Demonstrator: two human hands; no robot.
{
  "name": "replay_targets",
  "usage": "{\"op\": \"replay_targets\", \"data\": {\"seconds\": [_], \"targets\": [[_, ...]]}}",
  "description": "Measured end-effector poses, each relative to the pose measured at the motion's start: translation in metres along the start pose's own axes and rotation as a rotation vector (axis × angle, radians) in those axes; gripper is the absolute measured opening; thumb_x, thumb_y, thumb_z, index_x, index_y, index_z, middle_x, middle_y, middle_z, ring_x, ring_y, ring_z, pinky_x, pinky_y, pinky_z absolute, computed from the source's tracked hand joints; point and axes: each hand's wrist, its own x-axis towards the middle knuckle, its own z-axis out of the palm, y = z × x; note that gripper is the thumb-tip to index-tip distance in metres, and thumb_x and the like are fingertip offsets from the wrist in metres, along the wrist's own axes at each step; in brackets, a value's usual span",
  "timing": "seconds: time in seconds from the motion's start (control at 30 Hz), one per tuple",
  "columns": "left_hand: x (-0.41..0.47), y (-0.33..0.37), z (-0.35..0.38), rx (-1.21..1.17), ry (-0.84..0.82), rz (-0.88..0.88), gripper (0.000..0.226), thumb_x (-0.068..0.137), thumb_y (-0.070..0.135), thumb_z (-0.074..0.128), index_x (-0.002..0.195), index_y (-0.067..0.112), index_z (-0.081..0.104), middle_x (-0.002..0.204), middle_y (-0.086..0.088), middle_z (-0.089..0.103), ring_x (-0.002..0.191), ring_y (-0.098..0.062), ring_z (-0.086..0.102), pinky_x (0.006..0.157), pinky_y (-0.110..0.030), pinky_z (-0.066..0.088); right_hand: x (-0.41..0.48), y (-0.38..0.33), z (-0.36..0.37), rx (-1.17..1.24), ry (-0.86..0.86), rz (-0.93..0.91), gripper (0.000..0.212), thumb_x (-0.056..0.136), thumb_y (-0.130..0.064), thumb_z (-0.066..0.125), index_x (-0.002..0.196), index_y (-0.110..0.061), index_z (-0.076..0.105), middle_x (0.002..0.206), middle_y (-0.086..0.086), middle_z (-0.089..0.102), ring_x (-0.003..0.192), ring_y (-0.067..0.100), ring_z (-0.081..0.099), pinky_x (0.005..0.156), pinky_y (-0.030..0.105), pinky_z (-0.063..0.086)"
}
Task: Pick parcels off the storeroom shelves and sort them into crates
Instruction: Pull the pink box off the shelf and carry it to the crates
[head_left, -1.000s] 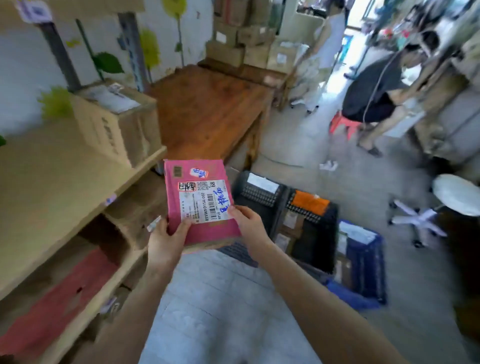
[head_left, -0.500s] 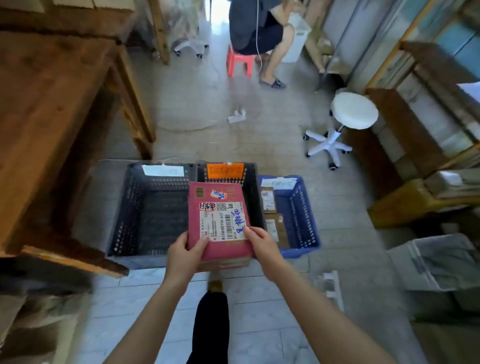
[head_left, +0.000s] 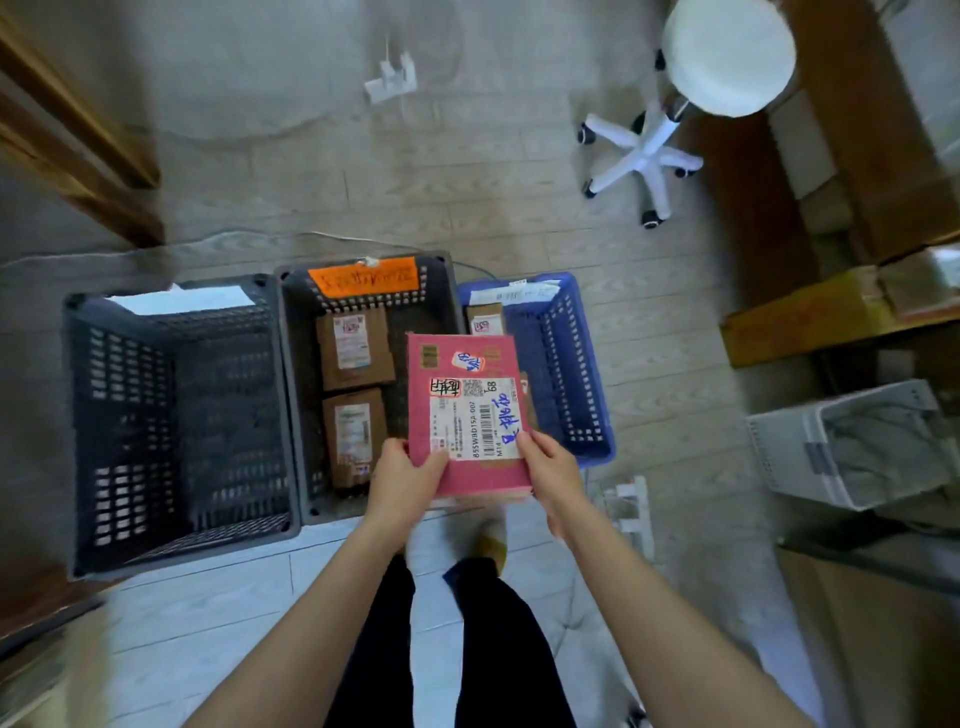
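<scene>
so a second ago the pink parcel (head_left: 467, 415) was held up beside the wooden shelves, and now it's out over the crates, sitting above the edge where the middle crate (head_left: 292, 395) meets the blue crate (head_left: 571, 374). the left hand (head_left: 405, 483) and right hand (head_left: 550, 467) carried it there. the view swung off the shelves and tipped right down, so the shelves, the cardboard box and the seated person have dropped out of the picture. the crates went from off to the side to straight underneath, and you can now see two brown parcels (head_left: 355, 345) lying in the middle one. the white stool (head_left: 727, 52) slid to the top right corner, and the person's own legs (head_left: 379, 649) now show at the bottom.
</scene>
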Motion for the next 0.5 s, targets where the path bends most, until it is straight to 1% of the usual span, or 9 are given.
{"op": "replay_targets", "data": {"seconds": [0.03,0.13,0.2,0.23,0.3,0.33,0.4,0.43,0.5], "targets": [[0.010,0.004,0.015,0.026,-0.011,-0.008,0.030,0.086,0.026,0.059,0.108,0.010,0.046,0.112,-0.010,0.059,0.098,-0.025,0.059,0.088,-0.039,0.050,0.015,-0.001,-0.010,-0.032,0.016,0.011,0.024,0.095,-0.022,0.047,0.112,-0.012,0.059,0.107,0.006,0.063,0.087,0.013,0.059,0.069,0.022,0.049],[0.046,0.011,0.064,0.176,-0.043,-0.008,0.036,0.087,0.032,0.056,0.112,0.007,0.051,0.113,-0.012,0.058,0.098,-0.027,0.059,0.084,-0.037,0.050,0.069,0.004,-0.043,-0.148,0.048,0.045,0.020,0.095,-0.018,0.045,0.105,-0.009,0.060,0.110,0.011,0.064,0.094,0.022,0.061,0.082,0.035,0.049],[0.075,0.010,0.099,0.251,-0.060,-0.009,0.036,0.087,0.031,0.056,0.112,0.006,0.054,0.113,-0.013,0.059,0.098,-0.027,0.058,0.083,-0.036,0.050,0.112,0.012,-0.064,-0.247,0.043,0.068,0.020,0.094,-0.015,0.044,0.103,-0.007,0.060,0.109,0.013,0.065,0.099,0.028,0.062,0.088,0.041,0.050],[0.092,0.008,0.118,0.252,-0.067,-0.008,0.035,0.087,0.030,0.057,0.112,0.006,0.055,0.114,-0.013,0.059,0.100,-0.027,0.059,0.084,-0.037,0.051,0.136,0.018,-0.074,-0.287,0.029,0.069,0.019,0.094,-0.013,0.044,0.100,-0.007,0.060,0.106,0.013,0.065,0.098,0.028,0.062,0.088,0.042,0.051],[0.126,-0.001,0.155,0.239,-0.068,-0.018,0.036,0.087,0.024,0.059,0.116,0.005,0.052,0.117,-0.013,0.061,0.104,-0.028,0.059,0.087,-0.037,0.050,0.186,0.034,-0.090,-0.358,0.010,0.075,0.017,0.093,-0.010,0.043,0.097,-0.010,0.059,0.100,0.008,0.064,0.089,0.023,0.061,0.078,0.035,0.051],[0.142,-0.008,0.174,0.243,-0.064,-0.032,0.036,0.087,0.022,0.058,0.118,0.005,0.049,0.119,-0.013,0.060,0.107,-0.028,0.058,0.088,-0.035,0.049,0.209,0.044,-0.096,-0.386,0.013,0.083,0.016,0.093,-0.009,0.043,0.098,-0.010,0.059,0.099,0.007,0.063,0.087,0.020,0.059,0.074,0.033,0.049],[0.171,-0.024,0.207,0.245,-0.063,-0.075,0.036,0.089,0.019,0.056,0.119,0.004,0.045,0.121,-0.013,0.060,0.109,-0.028,0.057,0.085,-0.032,0.045,0.254,0.065,-0.103,-0.421,0.009,0.095,0.019,0.093,-0.010,0.043,0.106,-0.008,0.057,0.101,0.007,0.061,0.088,0.020,0.058,0.074,0.032,0.049],[0.186,-0.033,0.222,0.242,-0.068,-0.107,0.035,0.089,0.019,0.054,0.119,0.003,0.044,0.122,-0.014,0.059,0.110,-0.029,0.057,0.083,-0.031,0.045,0.274,0.078,-0.104,-0.431,0.002,0.103,0.021,0.094,-0.010,0.043,0.109,-0.007,0.056,0.100,0.006,0.060,0.087,0.019,0.058,0.070,0.029,0.050],[0.212,-0.054,0.248,0.226,-0.090,-0.179,0.035,0.091,0.019,0.052,0.119,0.001,0.041,0.125,-0.015,0.057,0.112,-0.029,0.056,0.082,-0.031,0.045,0.310,0.103,-0.101,-0.436,-0.008,0.134,0.021,0.095,-0.009,0.041,0.111,-0.007,0.054,0.097,0.004,0.059,0.083,0.016,0.057,0.061,0.023,0.046]]}}
